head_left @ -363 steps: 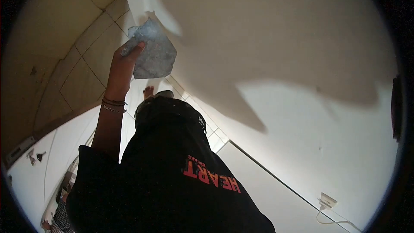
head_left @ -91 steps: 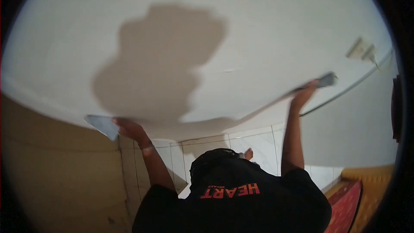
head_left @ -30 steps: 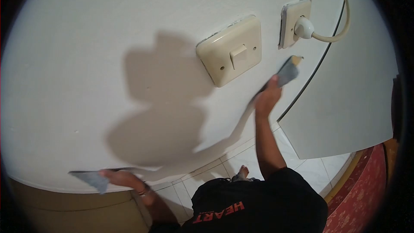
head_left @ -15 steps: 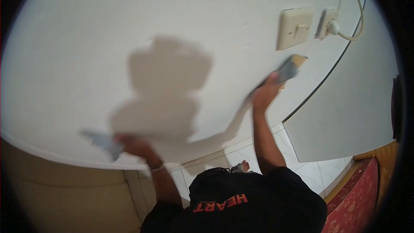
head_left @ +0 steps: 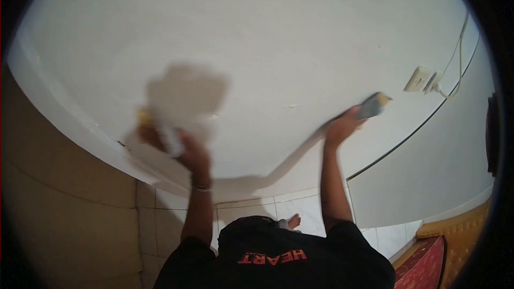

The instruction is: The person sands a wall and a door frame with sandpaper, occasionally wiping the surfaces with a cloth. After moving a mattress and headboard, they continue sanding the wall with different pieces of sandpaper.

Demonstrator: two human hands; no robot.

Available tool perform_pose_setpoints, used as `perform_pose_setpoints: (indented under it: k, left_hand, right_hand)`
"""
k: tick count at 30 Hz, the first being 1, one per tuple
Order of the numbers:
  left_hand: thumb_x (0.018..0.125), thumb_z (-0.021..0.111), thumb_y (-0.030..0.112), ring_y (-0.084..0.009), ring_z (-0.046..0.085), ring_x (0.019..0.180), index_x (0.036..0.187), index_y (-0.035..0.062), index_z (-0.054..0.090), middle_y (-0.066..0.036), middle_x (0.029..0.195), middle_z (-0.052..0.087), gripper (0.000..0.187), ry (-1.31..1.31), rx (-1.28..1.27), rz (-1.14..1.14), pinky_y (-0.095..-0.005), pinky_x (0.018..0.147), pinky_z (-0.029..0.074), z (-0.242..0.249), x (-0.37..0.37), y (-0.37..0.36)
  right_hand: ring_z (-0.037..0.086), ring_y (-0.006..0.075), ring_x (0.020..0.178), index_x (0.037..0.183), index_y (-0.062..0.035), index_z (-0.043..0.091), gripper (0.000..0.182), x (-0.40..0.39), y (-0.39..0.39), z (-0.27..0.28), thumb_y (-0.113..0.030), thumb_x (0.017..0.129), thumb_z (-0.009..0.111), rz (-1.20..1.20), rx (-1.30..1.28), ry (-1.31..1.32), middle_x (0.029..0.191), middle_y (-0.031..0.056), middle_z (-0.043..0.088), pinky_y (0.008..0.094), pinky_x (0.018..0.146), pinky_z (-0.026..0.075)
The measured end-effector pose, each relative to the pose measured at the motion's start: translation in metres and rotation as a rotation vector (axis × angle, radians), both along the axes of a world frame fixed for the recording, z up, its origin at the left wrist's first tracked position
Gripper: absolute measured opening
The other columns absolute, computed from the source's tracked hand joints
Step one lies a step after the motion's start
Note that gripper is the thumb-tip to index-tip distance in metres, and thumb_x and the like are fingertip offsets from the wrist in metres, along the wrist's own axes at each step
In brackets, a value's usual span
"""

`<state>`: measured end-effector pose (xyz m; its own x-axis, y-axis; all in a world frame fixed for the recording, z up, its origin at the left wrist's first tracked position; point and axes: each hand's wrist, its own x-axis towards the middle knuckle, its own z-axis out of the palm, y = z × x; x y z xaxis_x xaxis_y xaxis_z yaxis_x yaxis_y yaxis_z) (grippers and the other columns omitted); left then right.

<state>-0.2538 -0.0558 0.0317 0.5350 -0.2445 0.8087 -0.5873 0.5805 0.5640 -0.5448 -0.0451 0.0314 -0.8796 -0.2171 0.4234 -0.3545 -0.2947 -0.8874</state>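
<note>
One pale wall [head_left: 278, 48] backs two hands [head_left: 196, 155], the right [head_left: 341, 128] holding one gray sheet [head_left: 369, 108].

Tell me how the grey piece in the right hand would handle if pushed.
The grey piece looks flat, so it would probably slide rather than roll. The right hand alone holds it, hinting at lightness. Its tan end juts out without visible sag, so perhaps fairly stiff.

A person's left hand [head_left: 191, 155], moments ago stretched sideways along the white wall [head_left: 278, 37], now angles upward, its blurred sheet [head_left: 171, 142] newly showing a yellowish patch.
</note>
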Motion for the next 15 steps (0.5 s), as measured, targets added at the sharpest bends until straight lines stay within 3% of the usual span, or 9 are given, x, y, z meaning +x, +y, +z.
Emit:
perform_pose_setpoints:
  k: [1, 2, 3, 5, 9, 10, 12, 13, 15]
  left_hand:
    - [0.089, 0.034, 0.034, -0.0296, 0.009, 0.127, 0.13, -0.0025, 0.014, -0.023, 0.135, 0.011, 0.059, -0.325, 0.153, 0.194, -0.0423, 0.102, 0.005, 0.002, -0.01, 0.012]
    - [0.089, 0.032, 0.034, -0.0329, 0.006, 0.127, 0.131, -0.002, 0.009, -0.021, 0.137, 0.007, 0.06, -0.506, 0.246, 0.166, -0.0443, 0.102, 0.0, -0.003, -0.015, 0.019]
    - [0.089, 0.032, 0.034, -0.0329, 0.006, 0.127, 0.131, -0.002, 0.009, -0.021, 0.137, 0.007, 0.06, -0.482, 0.235, 0.174, -0.0443, 0.102, 0.0, -0.004, -0.005, 0.02]
    - [0.09, 0.031, 0.029, -0.0322, 0.008, 0.127, 0.13, -0.003, 0.011, -0.021, 0.136, 0.009, 0.056, -0.467, 0.206, 0.172, -0.0425, 0.102, 0.003, 0.005, 0.025, 0.014]
    - [0.089, 0.036, 0.031, -0.0278, 0.011, 0.127, 0.13, -0.0037, 0.013, -0.02, 0.136, 0.011, 0.058, 0.24, 0.174, -0.261, -0.0364, 0.102, 0.008, 0.015, 0.117, -0.008]
    - [0.089, 0.036, 0.031, -0.0278, 0.011, 0.127, 0.13, -0.0037, 0.013, -0.02, 0.136, 0.011, 0.058, 0.232, 0.168, -0.27, -0.0364, 0.102, 0.008, 0.022, 0.113, -0.01]
    - [0.088, 0.036, 0.032, -0.0349, 0.007, 0.127, 0.131, 0.0002, 0.011, -0.022, 0.136, 0.006, 0.059, -0.083, 0.039, 0.197, -0.0455, 0.101, 0.007, 0.035, 0.077, -0.004]
    - [0.088, 0.036, 0.032, -0.0349, 0.007, 0.127, 0.131, 0.0002, 0.011, -0.022, 0.136, 0.006, 0.059, -0.078, 0.031, 0.178, -0.0455, 0.101, 0.007, 0.034, 0.059, 0.0]
    - [0.086, 0.039, 0.028, -0.0403, 0.007, 0.125, 0.133, 0.0098, 0.013, -0.024, 0.136, 0.006, 0.056, -0.504, 0.244, 0.251, -0.0532, 0.098, 0.006, 0.028, 0.034, 0.011]
  right_hand:
    - [0.02, 0.0357, 0.122, 0.128, 0.0065, 0.013, 0.056, 0.046, -0.004, -0.003, -0.022, 0.087, 0.037, -0.05, -0.036, 0.15, 0.13, 0.0261, 0.022, 0.0427, 0.099, 0.017]
    - [0.014, 0.0362, 0.125, 0.129, 0.002, 0.018, 0.062, 0.076, 0.002, -0.009, -0.018, 0.078, 0.048, -0.081, 0.031, 0.687, 0.133, 0.0244, 0.017, 0.0508, 0.099, 0.008]
    - [0.002, 0.0345, 0.128, 0.128, 0.0073, 0.014, 0.063, 0.104, 0.017, -0.008, -0.008, 0.073, 0.041, 0.072, 0.188, 1.024, 0.136, 0.0231, 0.009, 0.0475, 0.1, -0.001]
    - [0.011, 0.0363, 0.126, 0.127, -0.0019, 0.028, 0.072, 0.097, 0.009, -0.024, -0.019, 0.063, 0.058, 0.0, 0.185, 1.213, 0.136, 0.0209, 0.012, 0.0526, 0.099, 0.001]
    - [0.011, 0.0333, 0.126, 0.128, -0.0014, 0.026, 0.058, 0.037, -0.007, 0.02, -0.015, 0.076, 0.049, 0.036, -0.183, 0.5, 0.136, 0.0208, 0.011, 0.0467, 0.1, 0.003]
    - [0.01, 0.0338, 0.126, 0.128, -0.0009, 0.024, 0.051, 0.036, -0.004, 0.029, -0.012, 0.081, 0.042, 0.362, -0.234, 0.217, 0.137, 0.0197, 0.009, 0.0447, 0.101, 0.005]
    - [0.011, 0.0336, 0.126, 0.127, -0.0019, 0.028, 0.051, 0.083, -0.005, 0.037, -0.014, 0.08, 0.044, 0.128, -0.128, 0.398, 0.136, 0.02, 0.01, 0.0463, 0.101, 0.006]
    - [0.012, 0.0334, 0.126, 0.126, -0.0029, 0.031, 0.052, 0.113, -0.008, 0.045, -0.016, 0.078, 0.045, -0.097, -0.021, 0.573, 0.136, 0.0203, 0.012, 0.0479, 0.1, 0.007]
    - [0.013, 0.0329, 0.127, 0.121, -0.0062, 0.041, 0.052, 0.15, 0.008, 0.033, -0.019, 0.072, 0.051, -0.014, 0.105, 1.194, 0.135, 0.022, 0.017, 0.051, 0.099, 0.006]
